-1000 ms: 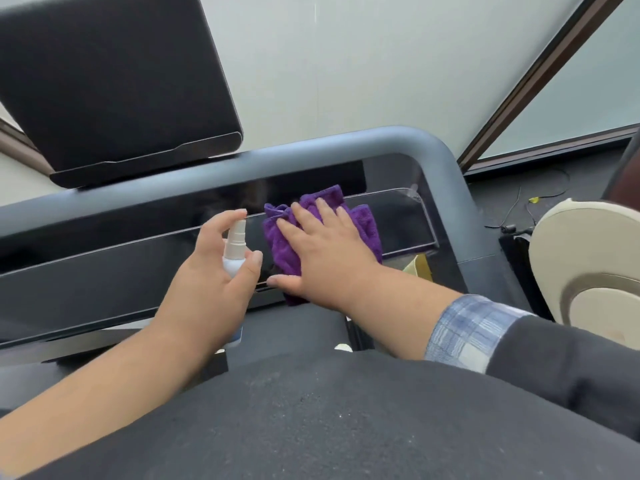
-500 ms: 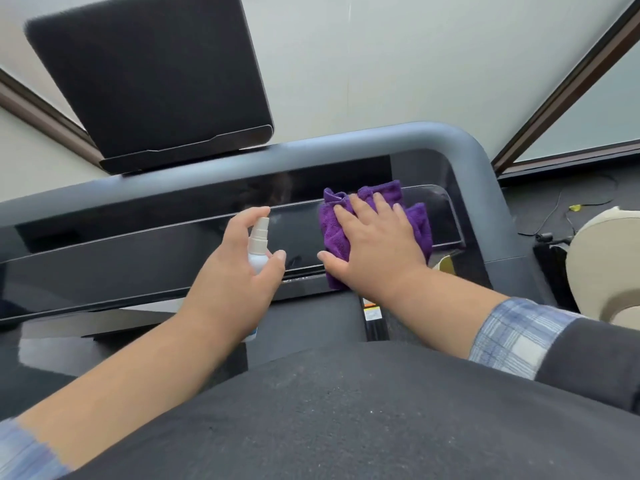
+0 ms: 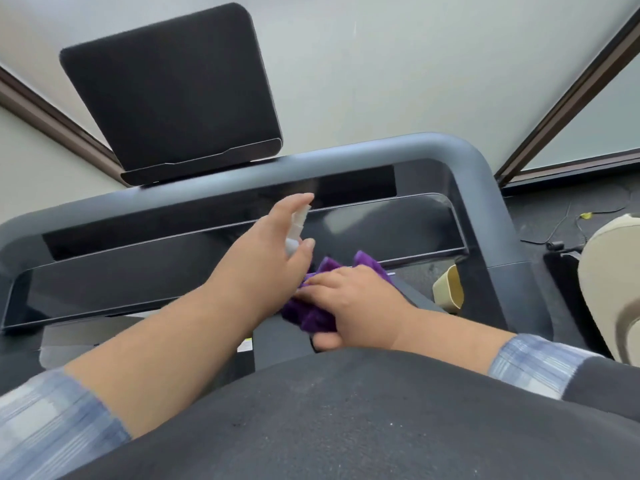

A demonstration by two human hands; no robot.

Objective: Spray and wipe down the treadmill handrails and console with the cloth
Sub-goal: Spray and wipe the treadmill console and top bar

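My left hand [image 3: 268,258] grips a small white spray bottle [image 3: 296,230], forefinger on its top, nozzle aimed at the glossy black console panel [image 3: 138,268]. My right hand [image 3: 353,299] holds the purple cloth [image 3: 311,315] bunched up, thumb curled under it, low at the console's near edge and just right of my left wrist. The grey handrail [image 3: 398,147] curves round the console at the back and down the right side. A black tablet screen [image 3: 169,91] stands above the rail.
A cream cup [image 3: 448,289] sits in the holder at the console's right end. A beige rounded object [image 3: 609,289] and loose cables [image 3: 568,220] lie on the dark floor to the right. My dark-clothed torso fills the bottom.
My right hand has pulled the cloth off the panel, down toward me, and bunched it. My left hand has raised the spray bottle up and to the right over the console.
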